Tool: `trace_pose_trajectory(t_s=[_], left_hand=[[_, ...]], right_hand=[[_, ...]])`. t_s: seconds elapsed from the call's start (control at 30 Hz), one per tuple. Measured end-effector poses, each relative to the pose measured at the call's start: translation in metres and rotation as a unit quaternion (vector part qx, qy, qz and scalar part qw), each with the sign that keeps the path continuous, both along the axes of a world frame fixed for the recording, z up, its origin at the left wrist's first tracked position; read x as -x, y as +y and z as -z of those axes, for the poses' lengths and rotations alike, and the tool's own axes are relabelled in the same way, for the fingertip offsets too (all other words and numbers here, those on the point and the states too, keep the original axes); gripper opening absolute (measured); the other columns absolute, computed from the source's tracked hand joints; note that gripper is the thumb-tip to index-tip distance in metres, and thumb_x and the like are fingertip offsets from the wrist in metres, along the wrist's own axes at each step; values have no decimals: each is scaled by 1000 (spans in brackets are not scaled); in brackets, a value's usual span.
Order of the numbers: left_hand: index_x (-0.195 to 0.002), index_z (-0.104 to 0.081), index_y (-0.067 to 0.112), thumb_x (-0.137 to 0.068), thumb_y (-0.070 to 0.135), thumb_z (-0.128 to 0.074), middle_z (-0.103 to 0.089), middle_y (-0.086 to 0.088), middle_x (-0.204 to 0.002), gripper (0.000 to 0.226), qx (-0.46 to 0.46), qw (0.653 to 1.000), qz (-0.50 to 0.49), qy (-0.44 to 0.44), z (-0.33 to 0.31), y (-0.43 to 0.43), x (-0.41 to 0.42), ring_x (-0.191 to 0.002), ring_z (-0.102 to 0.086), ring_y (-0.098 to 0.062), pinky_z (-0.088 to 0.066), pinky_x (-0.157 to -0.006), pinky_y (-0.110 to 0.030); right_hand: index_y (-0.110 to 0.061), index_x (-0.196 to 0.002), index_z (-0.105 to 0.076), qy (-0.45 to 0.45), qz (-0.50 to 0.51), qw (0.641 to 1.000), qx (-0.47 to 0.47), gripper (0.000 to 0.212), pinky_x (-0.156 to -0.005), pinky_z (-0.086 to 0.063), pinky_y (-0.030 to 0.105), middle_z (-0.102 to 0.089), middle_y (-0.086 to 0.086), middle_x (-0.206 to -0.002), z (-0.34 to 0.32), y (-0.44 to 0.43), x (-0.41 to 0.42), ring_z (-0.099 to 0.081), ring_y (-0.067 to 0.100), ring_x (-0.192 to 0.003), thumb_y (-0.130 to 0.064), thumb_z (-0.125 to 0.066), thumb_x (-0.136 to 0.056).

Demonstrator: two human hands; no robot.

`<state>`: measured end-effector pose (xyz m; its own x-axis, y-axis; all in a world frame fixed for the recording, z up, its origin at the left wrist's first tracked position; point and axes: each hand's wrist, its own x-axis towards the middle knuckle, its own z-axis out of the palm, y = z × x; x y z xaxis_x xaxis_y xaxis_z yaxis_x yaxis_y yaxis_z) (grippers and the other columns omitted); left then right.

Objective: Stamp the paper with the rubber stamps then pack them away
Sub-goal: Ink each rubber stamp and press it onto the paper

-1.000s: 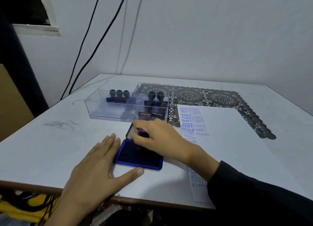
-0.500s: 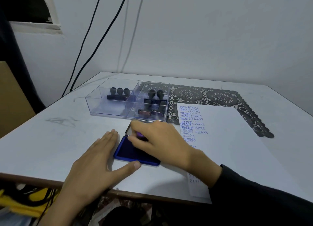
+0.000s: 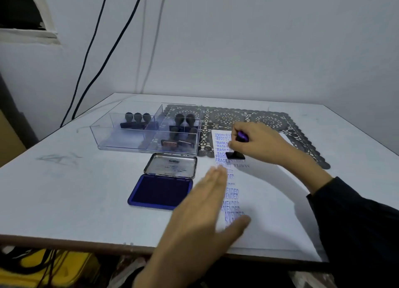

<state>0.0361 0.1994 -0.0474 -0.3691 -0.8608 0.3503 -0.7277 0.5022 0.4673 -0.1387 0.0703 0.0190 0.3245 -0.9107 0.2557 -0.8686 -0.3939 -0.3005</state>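
My right hand (image 3: 257,143) grips a rubber stamp (image 3: 236,154) by its purple handle, with the black base down on the white paper (image 3: 272,192) beside a column of blue FRAGILE prints. My left hand (image 3: 207,214), flat with straight fingers, lies over the paper's left edge and the AMENDED prints, blurred. The blue ink pad (image 3: 160,190) lies open left of the paper, its metal lid (image 3: 171,165) folded back. A clear divided box (image 3: 112,136) behind the pad holds several dark-handled stamps (image 3: 138,120).
A dark lace placemat (image 3: 272,120) lies under the paper's far end. Two black cables (image 3: 92,50) hang down the wall at the left. The table's front edge (image 3: 64,242) is close to me, with yellow and black items below it.
My right hand lifted the stamp off the ink pad and carried it right onto the paper. My left hand left the pad's side and moved right over the paper's left edge.
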Motion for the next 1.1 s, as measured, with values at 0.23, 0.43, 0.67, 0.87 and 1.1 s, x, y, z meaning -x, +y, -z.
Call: trace_pose_trajectory(t_s=[0.23, 0.43, 0.67, 0.87, 1.1], left_hand=[[-123, -65, 13, -97, 61, -11, -61, 0, -130, 77, -13, 987, -53, -148, 10, -14, 30, -122, -54, -8, -29, -103, -20], [-125, -61, 2, -98, 59, -14, -57, -11, -133, 78, 47, 984, -48, -163, 23, -17, 29, -125, -53, -18, -36, -103, -38], [-126, -60, 0, -98, 58, -16, -56, -14, -134, 78, 92, 982, -55, -158, 29, -19, 30, -126, -52, -20, -38, -103, -41], [-125, -60, -1, -98, 57, -17, -55, -15, -134, 77, 106, 983, -57, -141, 32, -19, 31, -125, -53, -21, -40, -102, -42], [-142, -43, 7, -96, 58, -29, -36, -2, -150, 69, 65, 997, -25, -33, 11, -11, 17, -140, -29, -8, -10, -115, -21]], right_hand=[[-10, -70, -51, 6, 21, 999, 35, 30, -51, -29, 28, -51, -2, -59, 17, 0, 6, -47, 19, -59, -34, -56, -87], [-12, -64, -43, -22, 27, 999, 24, 28, -50, -24, 29, -41, -1, -54, 21, 3, 2, -35, 18, -53, -24, -55, -86], [-17, -67, -34, 34, 78, 993, 77, 27, -47, -22, 29, -41, -1, -57, 33, 5, -8, -39, 23, -59, -25, -48, -88], [-15, -74, -39, 46, 72, 989, 121, 21, -47, -22, 30, -41, -1, -56, 36, 13, -5, -36, 21, -55, -27, -47, -90], [-17, -67, -48, -95, 58, 993, 49, 23, -54, -29, 29, -48, -5, -58, 15, 2, 2, -46, 19, -61, -27, -56, -87]])
